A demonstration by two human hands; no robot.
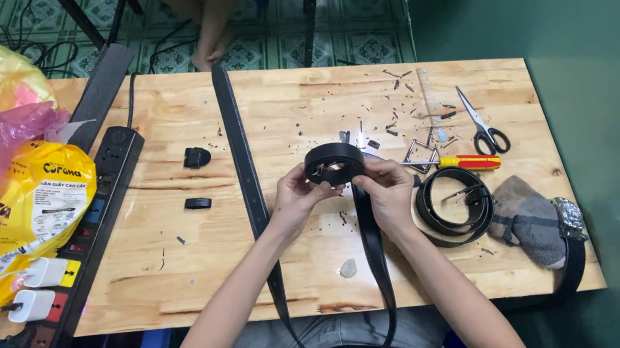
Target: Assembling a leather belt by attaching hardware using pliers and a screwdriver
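Left hand [295, 194]: closed on the left side of the rolled belt end [335, 164], fingertips pinching its rim.
Right hand [385, 186]: closed on the roll's right side, thumb and fingers clamped on the coil.
Belt roll: held between both sets of fingertips, just above the wooden table [195, 245], equally near to either hand.
Belt strap [242, 160]: black; ran from the roll down past the right fingers toward the lap, looped below the table edge, then climbed left of the left fingers to the far edge. Long axis lay away from the body.
Right of the fingers: screwdriver [468, 162] with red and yellow handle just beside the right hand; second coiled belt [454, 206] near; scissors [481, 125] and grey cloth [528, 217] further out.
Left of the fingers: two small black pieces [196, 157], then a power strip [95, 229] well apart.
Beyond the fingertips: scattered black scraps [401, 111].
Open room: bare wood left of the strap; near edge close under the wrists.
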